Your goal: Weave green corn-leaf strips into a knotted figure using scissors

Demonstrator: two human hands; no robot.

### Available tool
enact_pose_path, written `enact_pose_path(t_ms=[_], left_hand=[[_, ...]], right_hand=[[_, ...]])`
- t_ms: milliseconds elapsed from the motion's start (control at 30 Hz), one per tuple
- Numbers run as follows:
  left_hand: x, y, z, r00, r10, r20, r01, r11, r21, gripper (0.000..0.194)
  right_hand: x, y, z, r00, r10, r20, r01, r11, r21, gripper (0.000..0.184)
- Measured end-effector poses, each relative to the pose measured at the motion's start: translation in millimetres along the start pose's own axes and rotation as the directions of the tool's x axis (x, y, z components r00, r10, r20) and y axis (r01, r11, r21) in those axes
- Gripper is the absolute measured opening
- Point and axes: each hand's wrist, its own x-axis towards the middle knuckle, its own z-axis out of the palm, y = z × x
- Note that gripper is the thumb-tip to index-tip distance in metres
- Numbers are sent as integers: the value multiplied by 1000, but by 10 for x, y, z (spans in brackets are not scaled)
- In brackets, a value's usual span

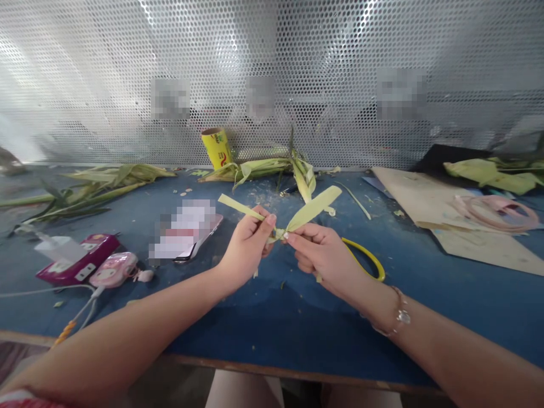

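Note:
Above the blue table, my left hand (pixel 250 243) and my right hand (pixel 318 249) pinch a pale green corn husk strip (pixel 317 208) from either side. The strip is knotted or gathered between my fingertips. One broad end points up to the right, and a narrower end sticks out to the upper left past my left hand. Both hands are closed, with their fingertips almost touching. Under my right wrist lies a yellow-green curved loop (pixel 376 263), partly hidden by the arm. Just beyond my hands are more corn husks (pixel 267 168) on the table.
A yellow cardboard tube (pixel 216 150) stands by the perforated metal panel (pixel 272 51). Left are a phone (pixel 187 229), a purple power strip (pixel 100 252), a pink case (pixel 114 269) and husks with stalks (pixel 97 190). Right are cardboard sheets (pixel 408 198) with a coiled pink cable (pixel 501 212).

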Motion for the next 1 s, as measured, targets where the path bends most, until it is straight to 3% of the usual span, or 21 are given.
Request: enact_pose_path(t_ms=[400, 633, 800, 1000], left_hand=[[-26, 11, 9, 1000, -9, 11, 9, 1000, -4, 26], [-26, 6, 20, 999, -43, -6, 42, 998, -48, 24], [-44, 26, 42, 999, -45, -5, 45, 998, 45, 20], [-67, 64, 73, 993, 2, 114, -22, 984, 177, 14]], right_hand=[[-16, -42, 22, 996, 89, 10, -89, 990, 111, 20], [-7, 9, -32, 998, 27, 64, -31, 998, 52, 19], [20, 24, -42, 999, -6, 49, 5, 1000, 25, 33], [47, 33, -67, 996, 64, 54, -70, 991, 117, 40]])
